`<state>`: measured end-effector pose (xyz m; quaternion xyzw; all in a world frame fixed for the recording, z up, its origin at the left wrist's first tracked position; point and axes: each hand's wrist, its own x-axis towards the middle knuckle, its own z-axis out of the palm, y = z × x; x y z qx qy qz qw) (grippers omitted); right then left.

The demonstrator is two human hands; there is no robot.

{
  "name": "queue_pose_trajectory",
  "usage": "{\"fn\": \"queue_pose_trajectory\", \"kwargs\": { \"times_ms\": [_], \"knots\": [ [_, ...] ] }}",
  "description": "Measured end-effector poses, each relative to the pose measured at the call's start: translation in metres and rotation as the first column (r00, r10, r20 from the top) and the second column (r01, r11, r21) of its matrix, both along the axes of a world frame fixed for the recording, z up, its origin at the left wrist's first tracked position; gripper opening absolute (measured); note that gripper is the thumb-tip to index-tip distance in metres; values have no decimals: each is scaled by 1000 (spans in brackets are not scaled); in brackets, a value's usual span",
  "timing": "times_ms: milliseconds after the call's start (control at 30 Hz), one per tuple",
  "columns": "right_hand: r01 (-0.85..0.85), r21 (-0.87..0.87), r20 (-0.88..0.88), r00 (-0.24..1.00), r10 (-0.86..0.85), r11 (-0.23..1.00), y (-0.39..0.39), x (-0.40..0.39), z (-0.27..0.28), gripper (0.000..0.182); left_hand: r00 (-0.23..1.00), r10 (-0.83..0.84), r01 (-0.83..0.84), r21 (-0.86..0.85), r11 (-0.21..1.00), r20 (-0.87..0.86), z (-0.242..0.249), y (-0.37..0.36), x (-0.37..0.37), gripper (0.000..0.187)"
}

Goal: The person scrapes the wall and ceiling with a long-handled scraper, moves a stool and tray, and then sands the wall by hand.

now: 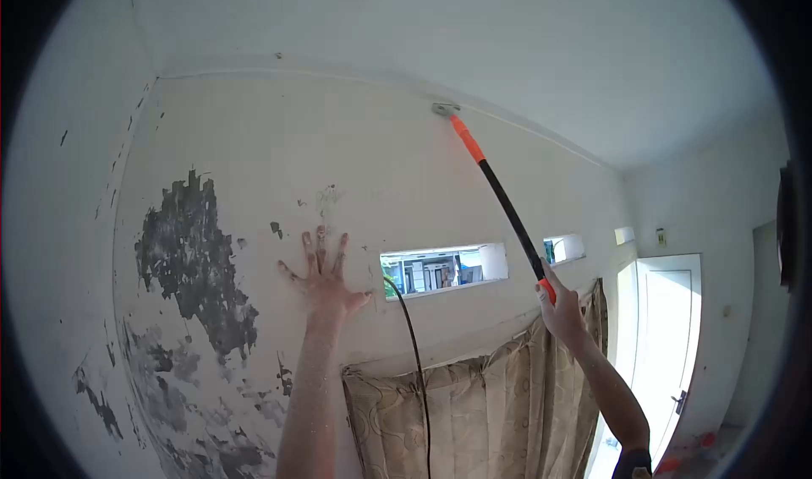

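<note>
My left hand is pressed flat against the pale wall, its fingers spread and whitish with dust. My right hand is wrapped around the lower orange grip of a long-handled scraper. The tool has a black pole, an orange upper section and a small grey head. That head is at the top of the wall, just under the ceiling edge; whether it touches the surface is too small to tell. Left of my left hand, a large grey patch shows where paint is gone.
A black cable runs from a vent opening down past a patterned curtain. A smaller opening lies behind the pole. To the right stands a white door, with reddish items on the floor.
</note>
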<state>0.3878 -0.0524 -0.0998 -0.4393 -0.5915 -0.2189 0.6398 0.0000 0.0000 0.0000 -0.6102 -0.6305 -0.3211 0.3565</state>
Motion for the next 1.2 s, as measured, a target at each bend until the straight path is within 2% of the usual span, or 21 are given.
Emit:
{"fn": "queue_pose_trajectory", "kwargs": {
  "times_ms": [100,167,200,267,367,567,633,767,833,867,933,1033,1133,1200],
  "knots": [
    [58,26,107,992,-60,998,4,6,-3,52,998,-27,29,-45,999,51,-10,-3,3,114],
    [-8,135,100,995,-5,991,18,20,-7,52,999,-21,22,-26,999,44,-8,-2,2,114],
    [-10,131,97,995,-3,991,19,28,-8,52,999,-19,21,-31,999,41,-10,-3,2,114],
    [85,-6,67,994,-84,996,21,51,-5,53,999,-18,20,-33,999,44,-7,-4,2,115],
    [132,84,85,987,-139,988,52,102,-11,52,999,-28,29,-28,999,39,-4,-3,2,116],
    [160,179,-38,987,-156,971,98,179,-14,45,999,-30,31,-8,999,27,-2,2,1,116],
    [205,-24,-211,956,-206,978,102,195,-14,44,999,-28,29,-7,1000,28,-3,1,2,117],
    [291,40,-232,933,-275,956,139,234,-21,45,999,-30,30,-5,1000,37,-2,0,3,119],
    [184,-12,-340,924,-177,983,134,228,-13,46,999,-34,35,-1,999,35,-3,1,3,119],
    [184,-11,-341,923,-177,983,132,226,-7,46,999,-37,37,3,999,33,-3,1,3,119],
    [132,-139,-447,876,-181,981,103,196,17,46,999,-36,36,7,999,29,-3,3,3,120],
    [142,-68,-393,906,-157,988,118,211,47,45,999,-32,31,8,999,25,-4,5,3,121],
    [138,-136,-446,876,-185,981,102,188,86,44,999,-28,27,2,1000,27,-3,5,4,121],
    [169,-122,-412,888,-205,978,106,191,108,44,999,-27,26,3,1000,27,-2,5,5,121]
  ]
}}
